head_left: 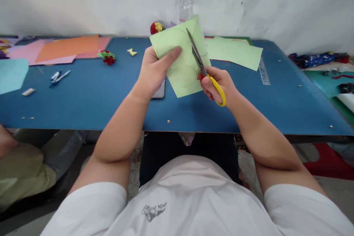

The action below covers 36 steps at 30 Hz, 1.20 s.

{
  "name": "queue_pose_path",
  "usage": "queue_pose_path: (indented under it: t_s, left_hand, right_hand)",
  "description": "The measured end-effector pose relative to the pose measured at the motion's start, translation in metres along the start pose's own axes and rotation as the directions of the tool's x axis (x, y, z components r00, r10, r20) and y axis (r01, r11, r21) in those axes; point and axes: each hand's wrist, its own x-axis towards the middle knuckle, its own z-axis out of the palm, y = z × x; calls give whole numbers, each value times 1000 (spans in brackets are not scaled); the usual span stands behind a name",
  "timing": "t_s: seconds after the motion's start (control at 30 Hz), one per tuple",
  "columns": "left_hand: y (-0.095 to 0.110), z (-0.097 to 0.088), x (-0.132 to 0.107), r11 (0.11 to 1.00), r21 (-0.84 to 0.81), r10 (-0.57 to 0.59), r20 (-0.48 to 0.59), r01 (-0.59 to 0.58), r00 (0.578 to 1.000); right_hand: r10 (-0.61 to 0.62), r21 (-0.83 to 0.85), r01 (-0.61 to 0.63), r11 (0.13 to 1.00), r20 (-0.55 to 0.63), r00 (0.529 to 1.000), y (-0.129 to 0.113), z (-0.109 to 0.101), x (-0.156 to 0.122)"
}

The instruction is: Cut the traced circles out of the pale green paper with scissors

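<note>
Two hands (155, 67) (224, 81) hold one green sheet (184, 70) and one pair of scissors (199, 61).

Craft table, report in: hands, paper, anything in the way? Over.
Left hand gripping circle-marked green sheet. Right hand holding yellow-handled scissors in front of it. Clear bottle stands beyond the sheet, seemingly not in the way.

Green paper (182, 63) in left hand (153, 68), scissors (201, 65) in right hand (223, 79), blue table (96, 92)
</note>
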Motion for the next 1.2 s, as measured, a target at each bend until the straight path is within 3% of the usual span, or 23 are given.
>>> queue_pose_path:
  t_s: [0.5,0.73,1.2]
  left_hand:
    - [10,0,-6,985,153,94,-56,-84,994]
    - [7,1,-8,990,124,75,-5,-73,997]
    - [11,2,-10,991,1,134,-37,-134,990]
  right_hand:
    - [-30,53,26,998,66,997,8,1,-1]
    - [-24,25,22,999,68,997,9,2,-2]
    - [-17,-34,19,999,55,998,7,4,-2]
